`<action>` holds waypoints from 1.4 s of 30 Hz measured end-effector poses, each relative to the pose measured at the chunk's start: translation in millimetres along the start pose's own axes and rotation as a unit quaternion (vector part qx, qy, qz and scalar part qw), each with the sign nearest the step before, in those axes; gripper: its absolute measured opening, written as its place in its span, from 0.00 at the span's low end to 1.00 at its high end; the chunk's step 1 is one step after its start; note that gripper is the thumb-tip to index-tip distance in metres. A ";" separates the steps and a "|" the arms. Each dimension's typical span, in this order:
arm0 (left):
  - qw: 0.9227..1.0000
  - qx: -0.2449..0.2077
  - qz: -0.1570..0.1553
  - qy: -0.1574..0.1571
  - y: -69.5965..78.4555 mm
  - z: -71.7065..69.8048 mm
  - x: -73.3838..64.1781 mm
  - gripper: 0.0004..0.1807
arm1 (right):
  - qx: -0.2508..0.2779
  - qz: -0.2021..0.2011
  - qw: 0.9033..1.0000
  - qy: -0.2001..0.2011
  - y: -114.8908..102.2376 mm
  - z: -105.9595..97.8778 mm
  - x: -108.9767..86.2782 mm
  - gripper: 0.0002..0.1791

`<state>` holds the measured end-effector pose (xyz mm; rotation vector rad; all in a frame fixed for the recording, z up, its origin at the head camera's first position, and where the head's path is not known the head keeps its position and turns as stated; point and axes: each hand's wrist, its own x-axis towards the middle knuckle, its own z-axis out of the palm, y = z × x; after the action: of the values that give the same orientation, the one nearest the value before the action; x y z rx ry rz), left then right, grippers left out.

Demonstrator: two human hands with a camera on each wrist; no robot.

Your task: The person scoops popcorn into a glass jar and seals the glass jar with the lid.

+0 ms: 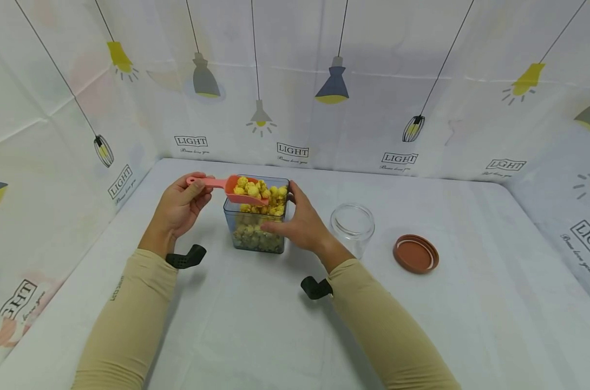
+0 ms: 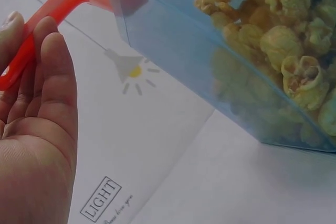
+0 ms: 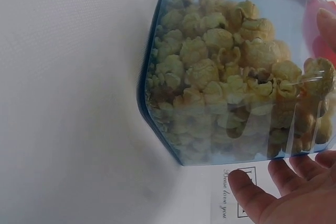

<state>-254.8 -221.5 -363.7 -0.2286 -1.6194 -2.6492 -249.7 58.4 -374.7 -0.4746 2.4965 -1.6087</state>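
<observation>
Coral plastic scoop (image 1: 230, 188): heaped yellow popcorn (image 1: 253, 189); left hand (image 1: 178, 208) pinches handle (image 1: 215, 183)
Translucent-blue squarish tub (image 1: 250, 221): probably plastic; right hand (image 1: 302, 221) grips it

Makeshift tabletop booth (image 1: 382, 32), lamp-print cloth (image 1: 285, 49) on three sides, white-covered table (image 1: 246, 325), wider room hidden

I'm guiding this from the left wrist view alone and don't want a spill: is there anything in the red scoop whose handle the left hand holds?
Observer: Yes. The head view shows popcorn heaped in the scoop.
Operator: Is anything holding the blue container?
Observer: Yes, the right hand grips it on the side your view misses.
Operator: What stands off to the right of that?
Observer: A clear jar, with its brown lid lying apart from it, farther right.
</observation>
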 end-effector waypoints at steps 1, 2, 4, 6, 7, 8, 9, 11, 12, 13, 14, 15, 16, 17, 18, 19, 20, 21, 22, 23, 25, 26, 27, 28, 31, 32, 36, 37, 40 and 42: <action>1.000 0.000 0.000 0.002 0.4 0.0 0.1 0.10 | 0.000 0.001 1.000 0.000 -0.2 -0.2 -0.2 0.64; 1.000 -0.001 0.000 0.003 1.0 0.1 0.0 0.11 | 0.000 0.002 1.000 0.000 -0.5 -0.4 -0.4 0.64; 1.000 -0.003 -0.002 0.004 2.1 0.4 0.0 0.12 | -0.002 0.004 1.000 -0.001 -0.8 -0.8 -0.8 0.65; 1.000 -0.008 -0.003 0.004 3.1 0.8 -0.1 0.13 | -0.003 0.004 1.000 -0.001 -0.8 -1.0 -1.0 0.65; 1.000 -0.009 -0.004 0.005 3.4 0.8 0.0 0.13 | -0.003 0.004 1.000 -0.002 -0.7 -1.0 -1.1 0.65; 1.000 -0.013 -0.004 0.005 3.8 1.0 0.0 0.13 | -0.003 0.004 1.000 -0.002 -0.6 -1.0 -1.1 0.65; 1.000 -0.015 -0.004 0.005 4.0 1.0 -0.1 0.13 | -0.003 0.004 1.000 -0.002 -0.5 -0.9 -1.2 0.65; 1.000 -0.017 -0.002 0.005 4.3 0.6 -0.1 0.11 | -0.003 0.004 1.000 -0.002 -0.6 -0.5 -1.4 0.64; 1.000 -0.016 0.000 0.005 4.4 0.4 -0.1 0.11 | -0.002 0.004 1.000 -0.001 -0.7 -0.4 -1.7 0.64; 1.000 -0.015 0.002 0.005 4.4 0.4 -0.2 0.10 | -0.003 0.003 1.000 0.000 -0.7 -0.3 -2.0 0.64; 1.000 -0.017 0.004 0.003 4.5 0.2 -0.3 0.10 | -0.003 0.004 1.000 0.001 -0.8 0.0 -2.2 0.64; 1.000 -0.019 0.006 0.002 4.4 0.0 -0.3 0.10 | -0.004 0.004 1.000 0.003 -1.1 0.3 -2.6 0.64; 1.000 -0.022 0.007 0.000 4.5 0.0 -0.3 0.10 | -0.006 0.004 1.000 0.004 -1.4 0.6 -3.0 0.65; 1.000 -0.026 0.008 -0.001 4.6 0.0 -0.4 0.10 | -0.009 0.003 1.000 0.005 -2.0 0.9 -3.4 0.65; 1.000 -0.030 0.009 -0.003 4.7 0.0 -0.4 0.10 | -0.013 0.002 1.000 0.007 -2.8 1.1 -4.1 0.65; 0.999 -0.036 0.008 -0.004 5.0 0.1 -0.6 0.10 | -0.017 0.002 1.000 0.008 -3.7 1.4 -4.7 0.65; 0.999 -0.039 0.007 -0.004 5.1 0.1 -0.5 0.11 | -0.022 0.002 1.000 0.009 -4.5 1.7 -5.2 0.65; 0.999 -0.042 0.006 -0.004 5.3 0.4 -0.6 0.11 | -0.027 0.000 1.000 0.009 -5.5 1.6 -5.9 0.65; 0.999 -0.043 0.005 -0.004 5.5 0.7 -0.7 0.11 | -0.031 -0.001 0.999 0.010 -6.5 1.6 -6.5 0.66; 0.999 -0.044 0.004 -0.003 5.5 0.7 -0.6 0.12 | -0.034 -0.002 0.999 0.012 -7.5 1.4 -7.0 0.65; 0.999 -0.046 0.002 -0.002 5.8 1.1 -0.6 0.12 | -0.038 -0.003 0.999 0.015 -9.1 0.7 -8.4 0.65; 0.999 -0.044 0.001 0.000 5.8 1.1 -0.4 0.12 | -0.040 -0.004 0.999 0.018 -10.0 0.2 -9.1 0.65; 0.999 -0.044 0.000 -0.001 6.0 1.4 -0.4 0.12 | -0.041 -0.005 0.999 0.020 -11.0 -0.3 -10.0 0.65; 0.999 -0.041 0.000 -0.001 6.0 2.0 -0.4 0.12 | -0.042 -0.006 0.999 0.022 -12.0 -1.0 -11.1 0.65; 1.000 -0.030 -0.001 -0.001 6.7 3.8 -0.8 0.12 | -0.048 -0.008 0.998 0.029 -15.5 -3.4 -14.9 0.64; 1.000 -0.026 -0.001 0.000 7.0 4.6 -1.0 0.13 | -0.049 -0.011 0.998 0.030 -17.0 -4.2 -16.1 0.64; 1.000 -0.018 0.002 -0.006 9.3 8.6 -2.1 0.17 | -0.058 -0.027 0.997 0.032 -24.5 -8.2 -21.7 0.63; 1.000 -0.019 0.003 -0.008 9.8 9.7 -2.2 0.18 | -0.059 -0.033 0.997 0.032 -26.6 -9.8 -23.2 0.63; 1.000 -0.025 0.004 -0.016 11.5 13.6 -2.6 0.18 | -0.059 -0.048 0.997 0.032 -33.0 -16.9 -28.3 0.62; 0.999 -0.031 -0.001 -0.019 12.9 16.8 -2.5 0.18 | -0.057 -0.056 0.996 0.035 -36.3 -23.0 -31.9 0.61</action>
<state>-249.2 -212.6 -345.1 -0.2796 -1.5504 -2.7153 -219.3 75.0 -333.9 -0.5928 2.6682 -1.5519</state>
